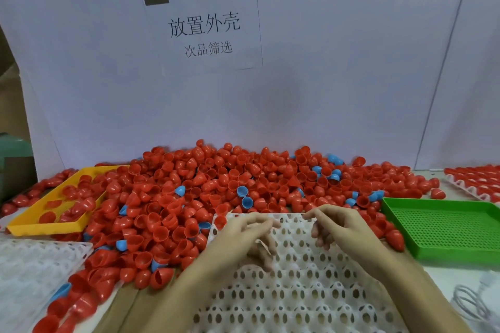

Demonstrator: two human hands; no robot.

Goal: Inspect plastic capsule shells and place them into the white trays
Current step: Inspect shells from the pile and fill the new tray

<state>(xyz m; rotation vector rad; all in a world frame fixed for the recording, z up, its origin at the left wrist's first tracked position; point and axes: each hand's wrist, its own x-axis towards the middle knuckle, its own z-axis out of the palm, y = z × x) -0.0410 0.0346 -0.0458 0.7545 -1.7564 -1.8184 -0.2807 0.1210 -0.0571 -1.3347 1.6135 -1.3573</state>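
Far left: a second white tray (32,267) at the table edge, lying flat, a few red shells spilling against its right side. Just behind it, a yellow perforated basket (40,220), tilted slightly, holding a scatter of red shells and half-buried at its far corner by the pile.

Across the middle: a broad heap of red capsule shells (189,192), dome-shaped halves lying every way up, banked against a pale backdrop (324,75). Mixed in, a sprinkling of blue shells (242,191). On the backdrop above, a printed paper sign (204,27) with Chinese characters.

Front and centre: a white tray (297,292) moulded with rows of egg-shaped pockets and holes, its far edge touching the heap, its pockets bare apart from one red shell (219,221) at the far left corner.

Over that tray's far end: left hand (243,235), palm down, fingers loosely curled, nothing visible in the grasp. Just to its right, right hand (338,227), thumb and forefinger reaching to the tray's far rim, other fingers bent downward; hard to tell whether pinching the rim or only touching. Hands near each other, not touching.

Further right: a green perforated basket (443,248), flat on the table, red shells resting against its left wall. Far right, at the back: another tray filled with red shells (476,184). Near corner: a coiled white cable (470,303).
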